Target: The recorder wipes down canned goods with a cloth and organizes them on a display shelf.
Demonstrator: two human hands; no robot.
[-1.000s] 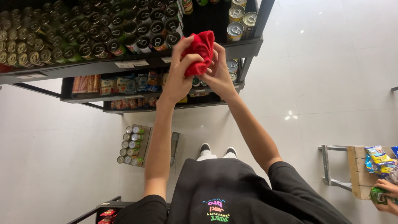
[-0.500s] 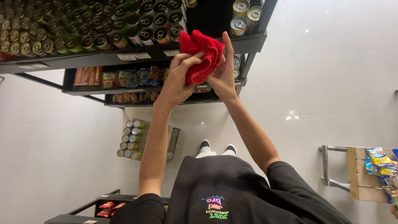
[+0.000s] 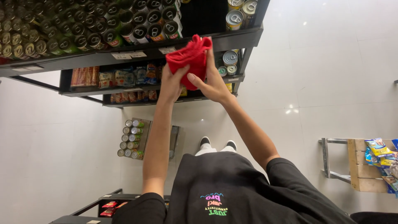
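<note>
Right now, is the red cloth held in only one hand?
No: both the left hand and the right hand grasp the red cloth.

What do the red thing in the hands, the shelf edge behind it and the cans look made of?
Red cloth: soft woven fabric, matte, folding and bunching in both hands. Shelf: probably painted metal, dark, thin and straight-edged. Cans: metal, with shiny pull-tab lids.

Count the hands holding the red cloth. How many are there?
2. The left hand grips the red cloth from the left side, and the right hand holds it from the right, in front of the dark shelf of cans. No other hands show.
</note>
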